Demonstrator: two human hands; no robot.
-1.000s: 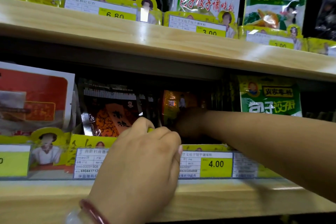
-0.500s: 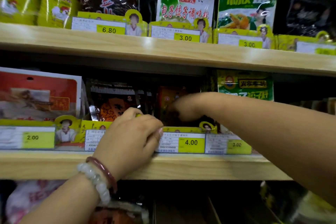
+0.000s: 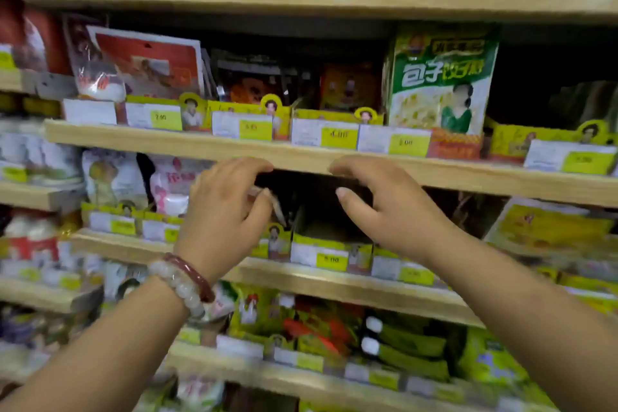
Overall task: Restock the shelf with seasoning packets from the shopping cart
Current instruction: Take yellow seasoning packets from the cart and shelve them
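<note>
Left hand (image 3: 222,211) fingers curled (holding nothing clear), right hand (image 3: 384,207) spread, below shelf (image 3: 468,177)

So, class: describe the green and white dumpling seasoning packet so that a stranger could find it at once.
Start at the wooden shelf just above both hands. Follow its yellow price tags rightward to the green and white packet. It stands tallest and brightest, with big white characters on a green band, beside dark, shadowed orange packets.
</note>
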